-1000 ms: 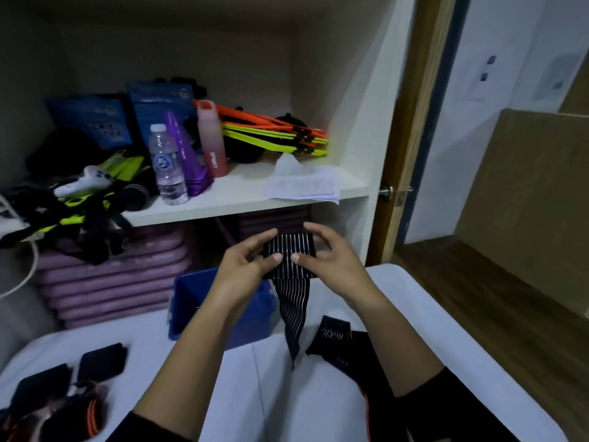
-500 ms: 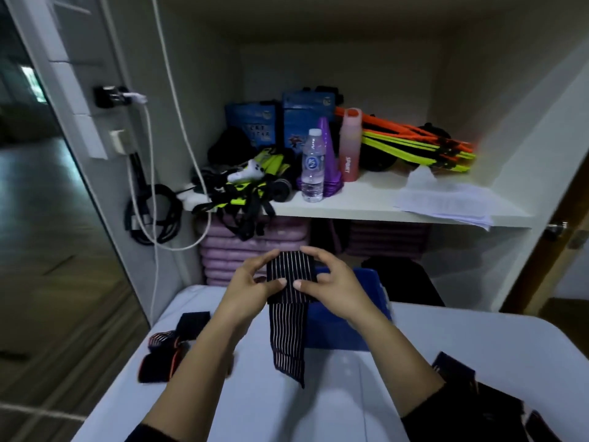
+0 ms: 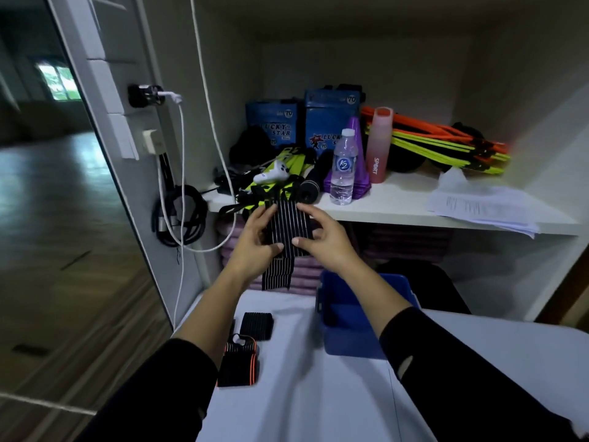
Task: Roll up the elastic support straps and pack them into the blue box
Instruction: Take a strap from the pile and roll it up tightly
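Smooth white worktop (image 3: 302, 393) nearest, and beyond it a white shelf (image 3: 398, 208) cluttered with gear. The blue box (image 3: 347, 336), a hard plastic tub, stands on the worktop's far side, its right wall hidden by the right arm. Left of and above the box, a ribbed, pale-striped black strap (image 3: 288, 223) is held in the air, its tail hanging. The left hand (image 3: 255, 247) and right hand (image 3: 325, 244) each have a closed grip on the strap's roll. Two rolled straps (image 3: 256, 326) lie near left.

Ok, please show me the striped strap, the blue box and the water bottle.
striped strap (image 3: 287, 224), head view, wide upper part.
blue box (image 3: 347, 341), head view, front wall.
water bottle (image 3: 344, 166), head view, label.
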`<control>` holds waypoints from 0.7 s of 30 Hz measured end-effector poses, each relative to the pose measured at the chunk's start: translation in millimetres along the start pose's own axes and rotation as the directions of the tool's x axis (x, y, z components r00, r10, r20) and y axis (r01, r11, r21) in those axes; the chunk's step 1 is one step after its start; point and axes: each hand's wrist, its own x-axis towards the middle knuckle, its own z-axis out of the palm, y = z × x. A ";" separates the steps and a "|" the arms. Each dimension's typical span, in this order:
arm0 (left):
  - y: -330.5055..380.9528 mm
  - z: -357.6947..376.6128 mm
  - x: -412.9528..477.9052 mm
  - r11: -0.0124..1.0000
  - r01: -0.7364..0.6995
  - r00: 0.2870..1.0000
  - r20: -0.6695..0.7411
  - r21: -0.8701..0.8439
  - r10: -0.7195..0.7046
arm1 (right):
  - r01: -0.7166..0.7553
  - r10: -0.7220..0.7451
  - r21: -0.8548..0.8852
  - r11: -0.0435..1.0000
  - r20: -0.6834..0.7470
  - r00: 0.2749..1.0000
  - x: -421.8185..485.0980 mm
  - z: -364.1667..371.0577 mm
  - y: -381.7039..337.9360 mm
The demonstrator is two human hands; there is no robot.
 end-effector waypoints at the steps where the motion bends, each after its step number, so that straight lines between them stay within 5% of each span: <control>1: -8.9 1.1 -6.3 1.000 0.009 1.000 -0.001 -0.016 -0.009 | -0.017 0.016 0.017 1.000 0.010 1.000 -7.1 1.8 5.4; 8: -124.7 17.7 -103.4 0.959 0.282 0.958 0.052 -0.016 -0.281 | -0.270 0.262 0.049 0.962 0.126 0.957 -109.5 34.8 108.4; 14: -185.8 32.6 -187.3 0.824 0.552 0.805 0.177 0.128 -0.566 | -0.495 0.503 -0.087 0.864 0.186 0.844 -209.0 61.2 195.3; 21: -208.7 42.6 -240.9 0.701 0.534 0.702 0.213 0.473 -0.679 | -0.521 0.597 -0.321 0.791 0.221 0.771 -274.6 73.5 217.5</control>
